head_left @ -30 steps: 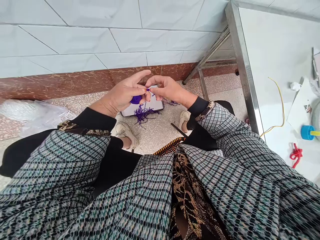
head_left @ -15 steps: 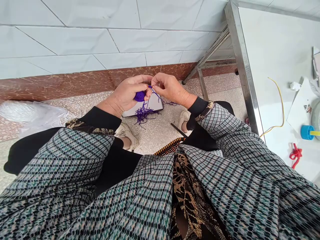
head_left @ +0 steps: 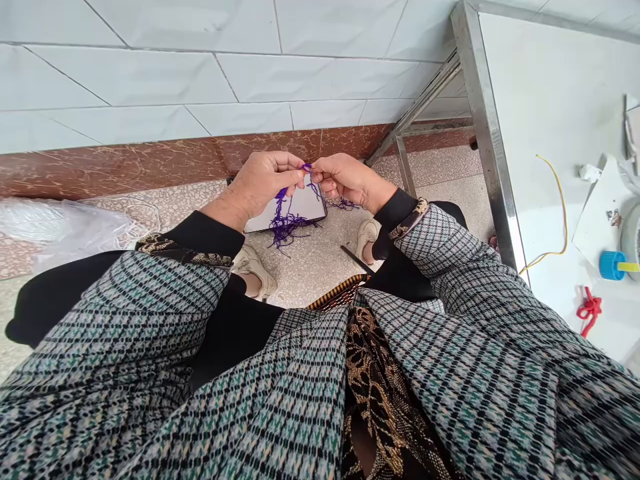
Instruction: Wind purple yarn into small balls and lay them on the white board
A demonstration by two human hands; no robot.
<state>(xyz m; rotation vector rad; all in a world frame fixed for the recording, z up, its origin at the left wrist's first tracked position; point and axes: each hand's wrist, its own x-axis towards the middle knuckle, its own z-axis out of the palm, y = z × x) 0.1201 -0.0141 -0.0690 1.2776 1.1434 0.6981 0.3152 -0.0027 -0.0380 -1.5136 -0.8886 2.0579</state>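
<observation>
My left hand (head_left: 265,181) is closed, pinching purple yarn (head_left: 307,167) between thumb and fingers. From the other side my right hand (head_left: 345,179) pinches the same yarn, and a small loop shows between the fingertips. A strand dangles below the right fingertips. Part of a purple yarn bundle (head_left: 281,194) shows under my left fingers; the rest is hidden behind them. Beneath the hands, cut purple strands (head_left: 287,227) hang or lie over a white box lid or board (head_left: 313,208) with a dark edge. I cannot tell which strands are attached to the held piece.
A white table (head_left: 520,100) with a metal frame (head_left: 493,143) stands at the right. On it are a yellow cord (head_left: 564,207), a red knotted cord (head_left: 589,311) and a blue cap (head_left: 611,265). Plastic bags with white cord (head_left: 65,227) lie on the floor at left. A tiled wall (head_left: 165,80) stands ahead.
My left hand has turned, so the purple bundle is now mostly hidden behind its fingers. The hands have shifted slightly, and a small yarn loop now shows between the fingertips.
</observation>
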